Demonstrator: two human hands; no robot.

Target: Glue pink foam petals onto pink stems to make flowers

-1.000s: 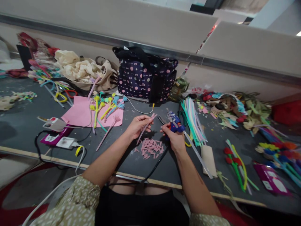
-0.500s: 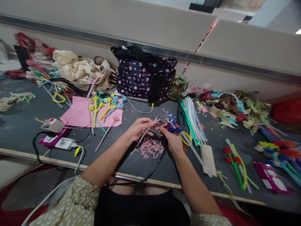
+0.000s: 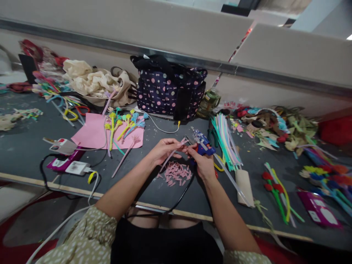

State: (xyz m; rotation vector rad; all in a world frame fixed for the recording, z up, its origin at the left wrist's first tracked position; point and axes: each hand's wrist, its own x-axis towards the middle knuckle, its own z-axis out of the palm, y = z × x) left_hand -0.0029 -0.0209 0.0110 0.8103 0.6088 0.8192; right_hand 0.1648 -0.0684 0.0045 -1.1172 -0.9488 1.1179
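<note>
My left hand (image 3: 166, 151) pinches a thin pink pipe cleaner (image 3: 168, 160), which slants down toward the table. My right hand (image 3: 202, 161) has its thumb and fingertips pressed together close to the pipe cleaner's upper end; whatever small thing they hold is hidden. Just beyond the right fingers is a blue glue gun (image 3: 204, 146), its front crusted with glue, and a long clear glue stick (image 3: 233, 182) sticks out of its back. Under the hands lies a heap of short pink pieces (image 3: 177, 173).
A pink sheet (image 3: 90, 128) bears yellow and blue pipe-cleaner flowers (image 3: 112, 126). Right of the glue gun lies a bundle of pipe cleaners (image 3: 227, 141). A dotted bag (image 3: 156, 88) and a green bottle (image 3: 209, 102) stand behind. A purple power strip (image 3: 64, 161) with cables lies left.
The fingertips of both hands have shifted very slightly at the pipe cleaner's upper end. The view has moved a little; otherwise things stay in place.
</note>
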